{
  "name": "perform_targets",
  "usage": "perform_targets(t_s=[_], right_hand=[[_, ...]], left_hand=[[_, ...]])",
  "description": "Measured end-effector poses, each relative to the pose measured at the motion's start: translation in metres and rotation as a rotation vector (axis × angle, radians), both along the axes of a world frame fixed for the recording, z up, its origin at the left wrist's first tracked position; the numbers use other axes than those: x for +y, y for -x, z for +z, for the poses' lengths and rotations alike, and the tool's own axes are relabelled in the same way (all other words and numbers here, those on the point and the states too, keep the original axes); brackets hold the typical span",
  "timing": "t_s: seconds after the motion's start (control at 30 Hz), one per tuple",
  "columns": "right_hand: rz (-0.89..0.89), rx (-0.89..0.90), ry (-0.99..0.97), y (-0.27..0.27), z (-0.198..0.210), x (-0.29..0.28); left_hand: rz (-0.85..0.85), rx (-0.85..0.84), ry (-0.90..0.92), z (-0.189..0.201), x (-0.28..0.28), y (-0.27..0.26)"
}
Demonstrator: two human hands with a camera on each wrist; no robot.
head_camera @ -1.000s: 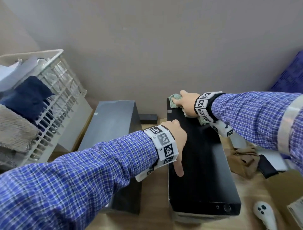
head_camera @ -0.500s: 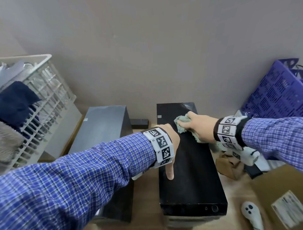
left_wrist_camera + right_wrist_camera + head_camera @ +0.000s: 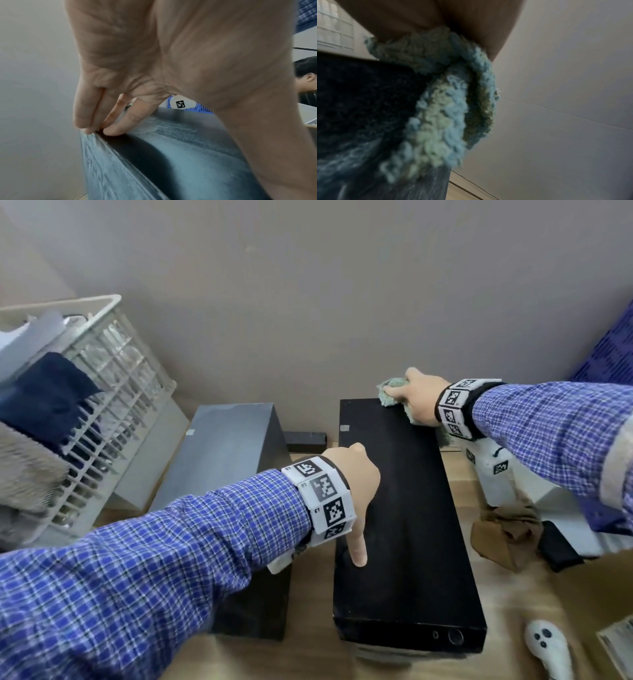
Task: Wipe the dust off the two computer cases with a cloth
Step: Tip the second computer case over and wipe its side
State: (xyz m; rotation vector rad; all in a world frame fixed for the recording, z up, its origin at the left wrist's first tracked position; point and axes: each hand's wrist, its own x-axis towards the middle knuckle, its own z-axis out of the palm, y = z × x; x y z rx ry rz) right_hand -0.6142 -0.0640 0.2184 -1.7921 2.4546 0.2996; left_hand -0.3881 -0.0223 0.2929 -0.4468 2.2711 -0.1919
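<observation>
Black computer case (image 3: 404, 518): stands on the wooden floor beside a grey computer case (image 3: 219, 460); top streaked with dust. Right hand (image 3: 416, 398) clutches a fuzzy blue-green cloth (image 3: 390, 393) at its far right corner; fingers hidden. Left hand (image 3: 356, 484) rests extended fingers (image 3: 118, 121) on its left edge.

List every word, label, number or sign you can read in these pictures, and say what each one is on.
No readable words or numbers.
Left wristband: black-and-white square code markers, plus tiny characters too small to read.
Right wristband: the same kind of markers, no text.
Right computer case: small grey sticker near the back, blank or too small to read.
Cardboard box: printed label, blurred.
</observation>
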Motion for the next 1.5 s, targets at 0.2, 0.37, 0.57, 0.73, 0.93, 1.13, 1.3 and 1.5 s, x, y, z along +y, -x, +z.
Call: perform_targets(t_s=[0.2,0.37,0.57,0.73,0.93,1.13,1.3,1.5], right_hand=[[-0.006,0.014,-0.009,-0.009,0.005,0.008],[-0.003,0.005,0.036,-0.031,0.005,0.045],[-0.013,0.003,0.031,-0.081,0.002,0.113],[-0.051,-0.009,0.010,-0.124,0.001,0.164],[-0.002,0.027,0.015,-0.189,-0.003,0.217],[0.139,-0.001,0.052,-0.252,-0.001,0.243],[0.345,0.091,0.007,-0.272,-0.010,0.243],[0.416,0.105,-0.017,-0.240,-0.007,0.268]], left_hand=[[0.060,0.008,0.049,0.004,0.008,-0.004],[0.142,-0.009,0.080,0.001,0.016,-0.014],[0.242,0.169,0.079,-0.017,0.012,-0.044],[0.257,0.397,0.103,-0.032,0.027,-0.080],[0.069,0.453,0.029,-0.049,0.057,-0.122],[0.132,0.526,-0.036,-0.041,0.057,-0.142],[0.187,0.632,-0.124,-0.036,0.063,-0.138],[0.244,0.645,-0.172,-0.034,0.070,-0.127]])
